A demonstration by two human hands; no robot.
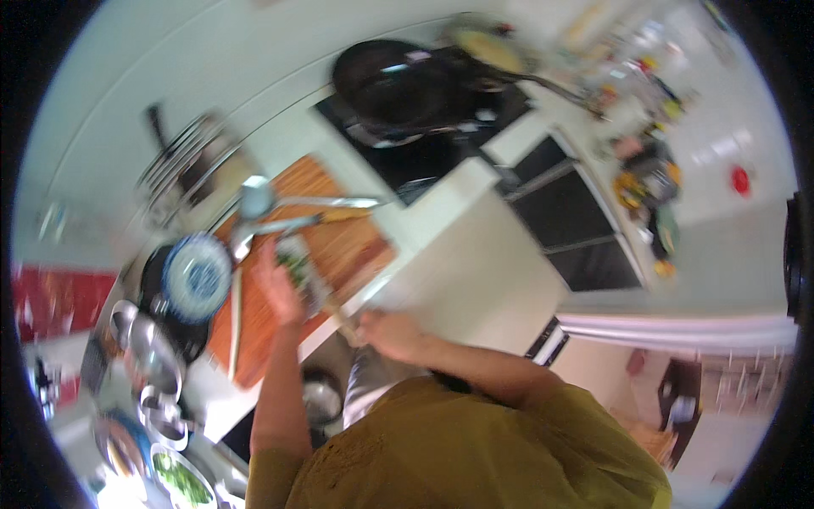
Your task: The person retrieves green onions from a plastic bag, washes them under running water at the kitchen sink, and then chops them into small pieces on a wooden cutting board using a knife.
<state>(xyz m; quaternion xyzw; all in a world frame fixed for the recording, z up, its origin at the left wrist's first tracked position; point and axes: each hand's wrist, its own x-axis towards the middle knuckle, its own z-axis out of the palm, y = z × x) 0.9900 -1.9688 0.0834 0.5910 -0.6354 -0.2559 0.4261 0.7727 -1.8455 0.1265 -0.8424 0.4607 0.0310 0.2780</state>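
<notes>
A wooden cutting board (356, 248) lies on the counter. My right hand (391, 334) is closed round the wooden handle of a cleaver (311, 286), whose broad blade is over the board's near part. Chopped greens (292, 267) show on or against the blade. My left hand (280, 286) is beside the blade with its fingers extended, at the greens; blur hides whether it touches them. Farther back on the board lie a metal ladle (256, 197) and a second utensil with a wooden-ended handle (343, 215). A pale stick (236, 324) lies at the board's left.
A black wok (394, 89) sits on the stove, beside a pan with yellow contents (489, 54). A metal knife rack (191, 159) stands behind the board. Left are a blue-and-white plate (198, 278), metal bowls (154, 356) and a dish of greens (181, 480).
</notes>
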